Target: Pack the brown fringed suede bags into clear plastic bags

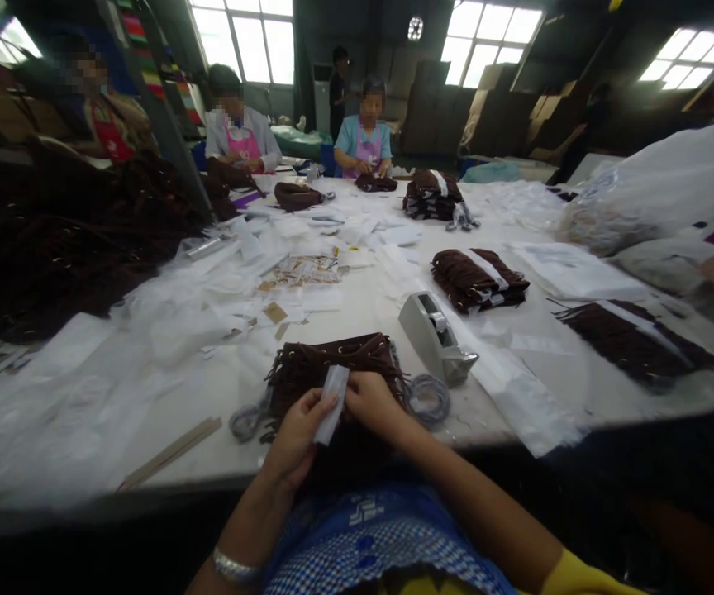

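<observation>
In front of me a dark brown fringed bag [357,351] with metal eyelets lies on the table, close to its front edge. Above the bag, my left hand [304,426] pinches a folded white translucent strip [332,405] between thumb and fingers. My right hand [373,401] is closed at the strip's right side, its fingertips mostly hidden; whether it grips the strip or the bag I cannot tell. Grey wrapped coils stick out beside the bag, one at the left [246,423] and one at the right [428,399].
A grey tape dispenser [435,339] stands right of the bag. Banded brown bags [479,279] lie beyond it. White wrapping sheets [171,322] cover the left, with a brown heap [72,240] behind. Plastic bags [673,190] bulge at right. Co-workers [366,136] sit across the table.
</observation>
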Tool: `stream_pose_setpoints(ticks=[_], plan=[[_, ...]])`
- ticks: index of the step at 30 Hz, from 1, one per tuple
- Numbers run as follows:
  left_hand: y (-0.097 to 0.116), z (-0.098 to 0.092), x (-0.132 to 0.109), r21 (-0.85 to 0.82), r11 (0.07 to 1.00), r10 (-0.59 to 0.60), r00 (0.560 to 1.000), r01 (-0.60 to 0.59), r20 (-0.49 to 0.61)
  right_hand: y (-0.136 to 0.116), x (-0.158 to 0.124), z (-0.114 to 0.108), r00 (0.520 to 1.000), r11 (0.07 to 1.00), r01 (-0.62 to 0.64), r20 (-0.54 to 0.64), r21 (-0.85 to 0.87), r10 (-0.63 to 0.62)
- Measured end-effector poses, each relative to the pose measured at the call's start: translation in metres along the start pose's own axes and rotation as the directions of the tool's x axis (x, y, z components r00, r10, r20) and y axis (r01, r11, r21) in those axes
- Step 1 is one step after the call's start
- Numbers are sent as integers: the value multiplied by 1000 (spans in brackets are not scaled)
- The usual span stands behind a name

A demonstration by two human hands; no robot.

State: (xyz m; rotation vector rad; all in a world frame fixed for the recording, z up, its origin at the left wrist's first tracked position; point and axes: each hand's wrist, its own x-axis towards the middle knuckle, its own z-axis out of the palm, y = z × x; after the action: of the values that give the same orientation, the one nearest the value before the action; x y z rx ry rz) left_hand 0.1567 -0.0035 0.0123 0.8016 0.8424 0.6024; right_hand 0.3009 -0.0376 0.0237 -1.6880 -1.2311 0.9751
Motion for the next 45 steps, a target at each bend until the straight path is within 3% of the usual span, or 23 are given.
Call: stream_pose_setpoints(ticks=[4,7,9,11,13,14,16,18,20,23,25,28,33,39,41,43,45], plan=[[-1,2,-1,16,999,47,997,-46,-54,-7,-23,-13,991,976,126,-16,-176,-130],[-4,1,-1,29,998,60,994,-58,-89,0,-44,-45,948,938,190,-196,-289,-252],[-7,0,0,55,996,72,992,-67,-107,12,-51,-78,863,916,148,-404,-374,-304],[-10,-1,1,74,995,81,990,-72,-120,26,-51,-117,720,878,39,-596,-477,-355],[-11,-1,3,80,994,82,989,-72,-126,43,-45,-155,631,839,-95,-684,-536,-366],[-12,-1,3,82,994,82,989,-72,-126,51,-41,-170,646,841,-161,-700,-516,-306],[-13,-1,4,87,994,82,990,-72,-118,65,-33,-192,729,886,-242,-677,-396,-103],[-14,-3,5,93,993,81,990,-71,-112,73,-27,-202,804,952,-236,-589,-193,80],[-14,-4,5,96,993,77,991,-66,-112,75,-26,-202,834,985,-167,-526,45,166],[-15,-4,5,98,994,66,991,-55,-116,66,-34,-198,810,965,-42,-557,258,184],[-15,-4,5,103,993,66,991,-53,-118,57,-46,-195,773,963,3,-611,270,169],[-15,-3,5,108,993,66,989,-52,-129,51,-66,-189,760,949,-45,-607,312,235],[-16,-3,5,120,990,96,987,-80,-127,73,-78,-175,747,880,-152,-531,450,401],[-17,-2,4,105,989,119,985,-106,-122,91,-73,-165,683,935,-92,-662,342,310],[-18,-2,3,97,989,126,985,-115,-121,82,-76,-153,713,947,-102,-641,306,284],[-18,-1,2,94,987,144,983,-134,-113,65,-77,-132,810,953,-86,-537,291,237],[-18,0,2,86,984,162,980,-153,-112,43,-74,-103,920,955,-67,-352,288,171]])
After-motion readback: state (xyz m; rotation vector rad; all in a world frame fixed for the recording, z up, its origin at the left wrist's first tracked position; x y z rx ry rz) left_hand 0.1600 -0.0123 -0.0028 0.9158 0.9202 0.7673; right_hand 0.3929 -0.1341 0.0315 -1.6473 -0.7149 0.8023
